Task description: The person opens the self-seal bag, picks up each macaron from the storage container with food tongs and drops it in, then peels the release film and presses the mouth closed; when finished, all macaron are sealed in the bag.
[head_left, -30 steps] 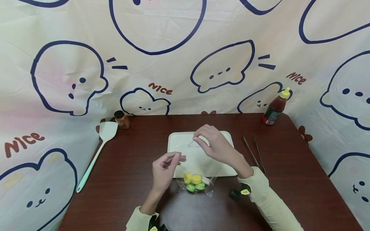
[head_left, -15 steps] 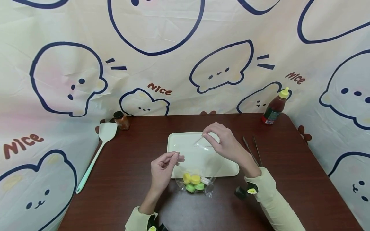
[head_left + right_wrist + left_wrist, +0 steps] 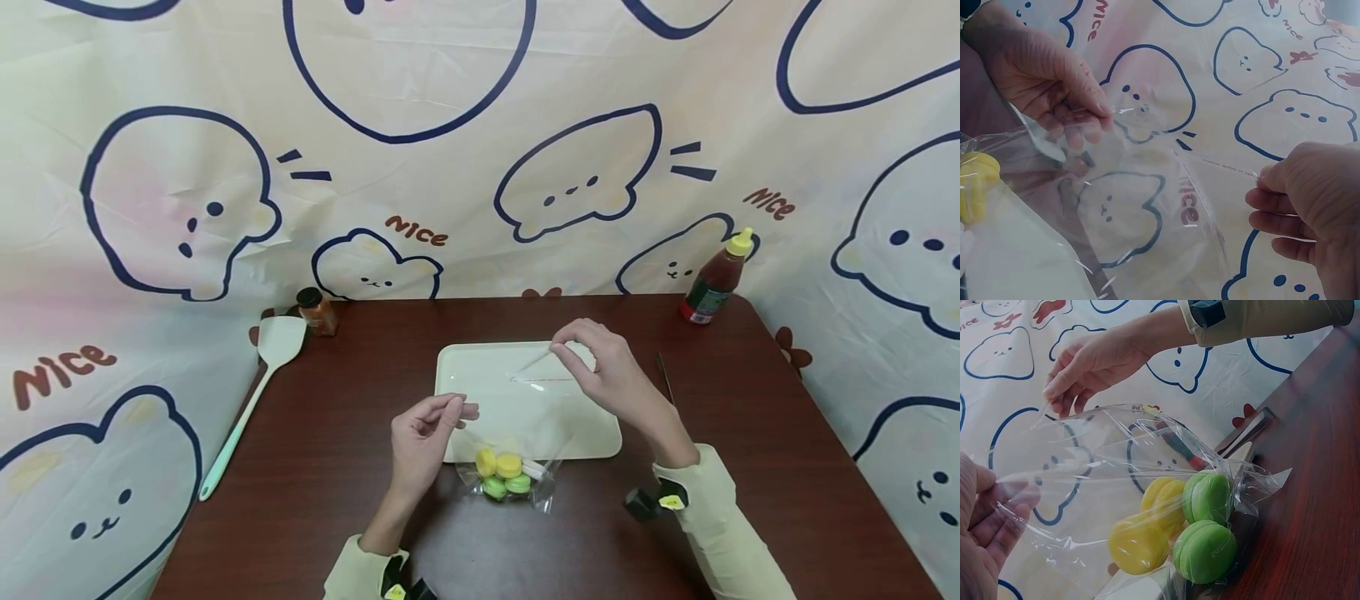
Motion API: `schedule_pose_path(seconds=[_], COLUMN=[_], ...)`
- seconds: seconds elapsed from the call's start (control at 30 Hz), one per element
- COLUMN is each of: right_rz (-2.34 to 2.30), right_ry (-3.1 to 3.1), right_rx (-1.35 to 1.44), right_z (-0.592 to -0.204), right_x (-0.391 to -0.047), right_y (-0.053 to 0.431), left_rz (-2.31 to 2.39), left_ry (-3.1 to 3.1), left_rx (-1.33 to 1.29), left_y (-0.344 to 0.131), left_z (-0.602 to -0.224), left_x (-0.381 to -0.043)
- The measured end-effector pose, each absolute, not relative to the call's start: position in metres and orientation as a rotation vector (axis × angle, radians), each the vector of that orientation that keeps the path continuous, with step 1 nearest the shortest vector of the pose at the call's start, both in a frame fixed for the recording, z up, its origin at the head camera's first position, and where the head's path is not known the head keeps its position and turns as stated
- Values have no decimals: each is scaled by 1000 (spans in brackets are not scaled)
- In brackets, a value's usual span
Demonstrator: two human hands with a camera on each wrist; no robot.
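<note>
A clear plastic bag holds yellow macarons, green macarons and a whitish piece. Its filled end hangs low at the front edge of the white tray. My left hand pinches the bag's upper edge between thumb and fingers, left of the tray's middle. Over the tray's right half, my right hand pinches the end of a thin clear strip with tiny print. In the right wrist view this strip runs taut from the bag's edge to the right thumb and fingertips.
Tongs lie right of the tray, mostly behind the right forearm. A red sauce bottle with a yellow cap stands at the back right. At the left edge are a spatula and a small spice jar.
My right hand has moved to the right, away from the left hand, drawing the strip along with it. The left hand and the macarons stay nearly in place.
</note>
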State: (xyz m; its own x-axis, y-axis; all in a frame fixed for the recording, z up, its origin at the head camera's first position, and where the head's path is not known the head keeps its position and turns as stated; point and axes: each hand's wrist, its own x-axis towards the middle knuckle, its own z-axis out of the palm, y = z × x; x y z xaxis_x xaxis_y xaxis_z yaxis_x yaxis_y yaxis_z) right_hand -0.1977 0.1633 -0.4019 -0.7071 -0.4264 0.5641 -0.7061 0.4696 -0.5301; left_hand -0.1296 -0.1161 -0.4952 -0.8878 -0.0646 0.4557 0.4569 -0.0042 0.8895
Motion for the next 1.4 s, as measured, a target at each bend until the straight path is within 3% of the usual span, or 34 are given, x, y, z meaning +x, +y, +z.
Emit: schedule_pose_path(seconds=[1.4], right_rz=[1083], right_ry=[-2327], right_rx=[639], right_z=[-423], right_x=[-184], right_y=[245], left_rz=[-1947], left_ry=[-1953], left_rx=[-390], left_y=[-116], left_z=[-497], left_x=[-129])
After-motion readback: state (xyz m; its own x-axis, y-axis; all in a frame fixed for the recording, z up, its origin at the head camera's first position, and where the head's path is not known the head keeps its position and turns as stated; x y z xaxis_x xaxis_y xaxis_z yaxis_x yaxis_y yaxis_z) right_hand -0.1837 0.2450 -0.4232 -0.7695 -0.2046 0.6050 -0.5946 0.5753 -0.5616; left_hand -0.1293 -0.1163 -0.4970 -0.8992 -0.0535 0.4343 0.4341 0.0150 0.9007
